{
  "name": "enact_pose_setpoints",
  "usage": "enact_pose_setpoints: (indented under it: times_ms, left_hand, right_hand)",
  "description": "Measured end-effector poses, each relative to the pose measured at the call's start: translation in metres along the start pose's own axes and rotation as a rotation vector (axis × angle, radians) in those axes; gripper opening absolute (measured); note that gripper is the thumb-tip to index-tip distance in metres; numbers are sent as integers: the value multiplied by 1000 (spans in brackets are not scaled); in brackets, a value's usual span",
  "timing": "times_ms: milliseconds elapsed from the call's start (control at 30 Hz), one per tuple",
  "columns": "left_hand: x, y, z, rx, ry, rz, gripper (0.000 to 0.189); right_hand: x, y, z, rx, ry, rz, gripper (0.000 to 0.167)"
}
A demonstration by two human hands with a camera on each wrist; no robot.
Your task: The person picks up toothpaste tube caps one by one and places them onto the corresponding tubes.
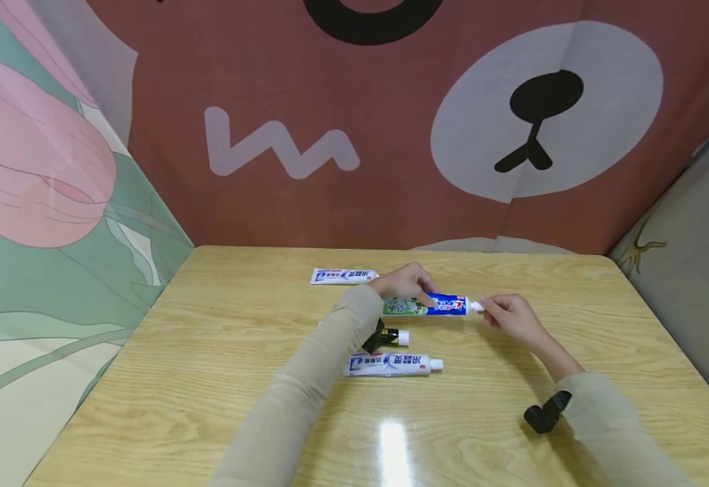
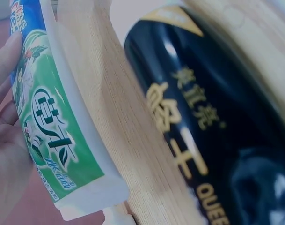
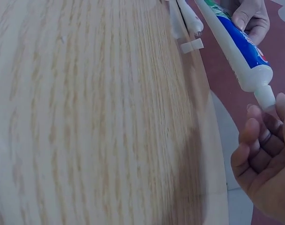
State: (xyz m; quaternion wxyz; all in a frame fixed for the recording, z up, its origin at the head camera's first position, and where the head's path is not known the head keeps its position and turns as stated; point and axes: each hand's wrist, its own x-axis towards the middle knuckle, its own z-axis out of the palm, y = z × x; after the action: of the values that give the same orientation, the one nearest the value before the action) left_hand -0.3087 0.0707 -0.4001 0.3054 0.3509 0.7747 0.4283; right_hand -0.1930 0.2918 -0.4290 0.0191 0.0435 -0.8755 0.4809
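A green and blue toothpaste tube [image 1: 448, 305] is gripped around its body by my left hand [image 1: 404, 281], thumb on the printed front. In the left wrist view its flat crimped end [image 2: 93, 199] points down. At the other end, my right hand [image 1: 515, 318] pinches the white cap [image 3: 265, 97] between thumb and fingers. Nearest the left wrist lies a black tube [image 2: 193, 108] with gold lettering and a white cap, partly hidden by the sleeve in the head view.
One white and blue toothpaste tube [image 1: 341, 276] lies behind the left hand. Another white toothpaste tube [image 1: 394, 364] lies in front of the black one. All rest on the wooden table [image 1: 239, 304], with a brown printed cloth [image 1: 330, 203] behind it.
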Motion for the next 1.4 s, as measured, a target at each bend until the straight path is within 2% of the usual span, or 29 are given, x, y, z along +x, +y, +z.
enact_pose_setpoints:
  times_ms: [100, 200, 267, 367, 500, 833, 1000, 1133, 1300, 1400]
  left_hand:
    - [0, -1, -1, 11, 0, -3, 19]
    - [-1, -2, -1, 0, 1, -13, 18]
    - [-1, -2, -1, -2, 6, -20, 18]
    - [-1, -1, -1, 8, 10, -19, 18]
    - [-1, 0, 1, 21, 14, -14, 20]
    - [1, -1, 1, 27, -4, 5, 20]
    - [1, -2, -2, 28, -8, 16, 19]
    - [1, -2, -2, 30, -1, 22, 20]
    - [1, -1, 0, 21, 12, 4, 20]
    - [1, 2, 2, 7, 10, 6, 20]
  right_hand:
    - [-1, 1, 0, 10, -1, -15, 38]
    - [-2, 2, -2, 67, -3, -18, 28]
    - [-2, 3, -3, 106, -12, -17, 26]
    - [-2, 3, -5, 98, -18, -10, 24]
    - [-2, 2, -5, 51, -7, -17, 24]
    - [0, 3, -2, 4, -29, -7, 44]
    - [-1, 4, -5, 79, -24, -39, 31]
    - [-1, 3, -6, 131, -24, -27, 25]
    - [0, 4, -4, 92, -3, -18, 22]
    - [1, 6, -3, 50, 4, -21, 26]
